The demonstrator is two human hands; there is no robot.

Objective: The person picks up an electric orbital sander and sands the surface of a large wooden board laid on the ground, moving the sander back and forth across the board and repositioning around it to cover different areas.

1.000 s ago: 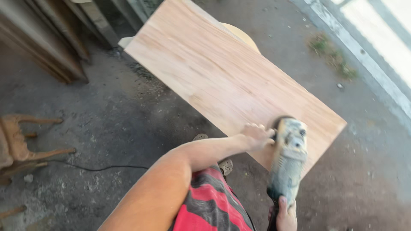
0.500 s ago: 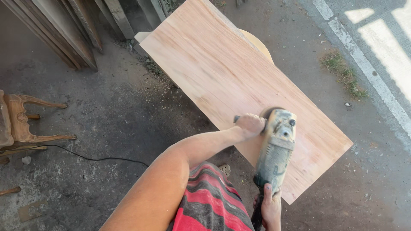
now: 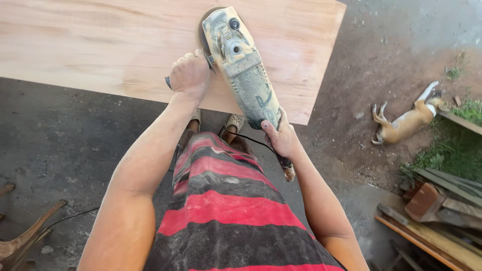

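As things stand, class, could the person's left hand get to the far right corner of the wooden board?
Probably yes. The left hand grips the side handle of the grinder on the board. The corner lies past the grinder, with bare wood between, though the hand must let go first.

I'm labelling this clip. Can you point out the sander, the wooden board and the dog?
sander (image 3: 246, 75), head view, middle of its dusty body.
wooden board (image 3: 100, 45), head view, bare top face.
dog (image 3: 404, 120), head view, its flank.
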